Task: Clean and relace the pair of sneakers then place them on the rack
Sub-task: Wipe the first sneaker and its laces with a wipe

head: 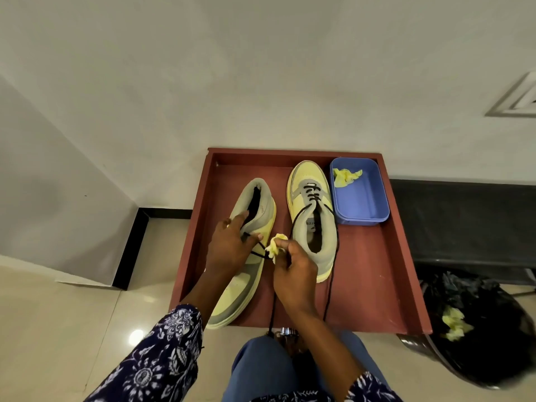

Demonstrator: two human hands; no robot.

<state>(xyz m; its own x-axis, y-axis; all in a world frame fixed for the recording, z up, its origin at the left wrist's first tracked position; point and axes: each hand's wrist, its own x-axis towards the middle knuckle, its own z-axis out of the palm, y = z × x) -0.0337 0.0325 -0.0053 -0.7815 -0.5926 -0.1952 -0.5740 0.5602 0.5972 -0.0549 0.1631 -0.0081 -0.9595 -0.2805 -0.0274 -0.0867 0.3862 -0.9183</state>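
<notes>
- Sneakers first: pale-yellow-and-grey left sneaker (246, 256) tipped on its side along the near-left edge of the reddish-brown wooden tray (391, 271); matching right sneaker (314, 216) upright just beside it, toe pointing away.
- Left hand (229, 248) steadying the tipped sneaker, fingers curled over the collar, thumb pressing the side panel — grip clamped on the shoe.
- Right hand (293, 268) pinching a crumpled yellow cloth wad (277, 242) at the fingertips, close against the shoe's side, grip tight on the wad.
- Loose black lace (332, 274) trailing from the upright sneaker down past the tray's near edge; another strand crossing between the hands.
- Blue plastic tub (358, 195) at the far-right corner, one more yellow rag inside; black bin bag (478, 329) well off to the right with spent yellow wads.
- Looks like the wiping stage, lacing not finished, no rack in view.
- To do it well: keep the shoe braced, work short firm strokes along the midsole seam, turn the wad to a fresh face, mind the lace under the cloth.
</notes>
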